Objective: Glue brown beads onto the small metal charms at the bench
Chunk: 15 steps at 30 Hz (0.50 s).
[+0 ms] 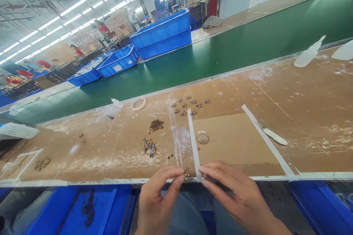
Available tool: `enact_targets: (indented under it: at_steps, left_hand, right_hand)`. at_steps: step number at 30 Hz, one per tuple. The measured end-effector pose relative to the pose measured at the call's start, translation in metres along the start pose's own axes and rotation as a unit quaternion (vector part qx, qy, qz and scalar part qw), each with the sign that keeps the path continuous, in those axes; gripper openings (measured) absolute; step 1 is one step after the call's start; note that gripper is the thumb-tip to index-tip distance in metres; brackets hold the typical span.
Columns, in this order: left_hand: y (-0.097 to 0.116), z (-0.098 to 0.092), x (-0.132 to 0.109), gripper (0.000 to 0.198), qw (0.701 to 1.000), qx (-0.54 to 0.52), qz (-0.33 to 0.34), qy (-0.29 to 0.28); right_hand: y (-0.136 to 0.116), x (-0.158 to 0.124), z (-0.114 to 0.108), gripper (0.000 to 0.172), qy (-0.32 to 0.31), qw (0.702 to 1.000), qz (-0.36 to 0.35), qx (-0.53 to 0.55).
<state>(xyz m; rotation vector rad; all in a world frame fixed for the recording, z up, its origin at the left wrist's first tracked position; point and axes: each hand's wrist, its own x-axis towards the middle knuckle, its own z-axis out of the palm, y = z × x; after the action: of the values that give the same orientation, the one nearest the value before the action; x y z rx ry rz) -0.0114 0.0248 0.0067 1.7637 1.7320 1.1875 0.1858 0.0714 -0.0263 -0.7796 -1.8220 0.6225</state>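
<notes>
Over the front edge of the table, my left hand (162,191) pinches a tiny coloured figurine (186,173) between thumb and forefinger. My right hand (234,191) is just to the right of it, thumb and forefinger slightly apart, with nothing visible between them. Beyond my hands lies a loose pile of small blue-and-gold figurines (149,147). Behind that pile is a heap of small dark brown round pieces (156,125). More figurines stand spaced out in a group (190,105) farther back. A small clear round dish (202,137) rests on a cardboard sheet (234,139) framed by white tape strips.
A white-handled knife (274,136) lies to the right. A roll of tape (138,103) and a small white bottle (117,103) sit near the green conveyor belt (220,57). Blue crates (162,33) stand beyond it. Another white bottle (309,53) lies at the far right.
</notes>
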Motion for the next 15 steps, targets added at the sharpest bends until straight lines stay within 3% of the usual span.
enact_targets:
  at_steps: [5,9,12,15]
  left_hand:
    - [-0.041,-0.001,0.094,0.009,0.993,-0.008,-0.119,0.004]
    - [-0.086,0.011,0.172,0.005,0.991,0.016,-0.133,0.004]
    - [-0.106,0.016,0.204,0.007,0.989,0.044,-0.142,-0.01]
    - [-0.117,0.005,0.211,0.012,0.987,0.08,-0.142,-0.014]
  right_hand:
    - [0.038,0.005,-0.03,0.016,0.098,0.982,0.11,-0.121]
    - [0.076,0.003,-0.032,0.028,0.135,0.958,0.209,-0.144]
    - [0.088,0.001,-0.031,0.035,0.117,0.952,0.252,-0.129]
    - [0.087,-0.002,-0.033,0.04,0.103,0.947,0.271,-0.136]
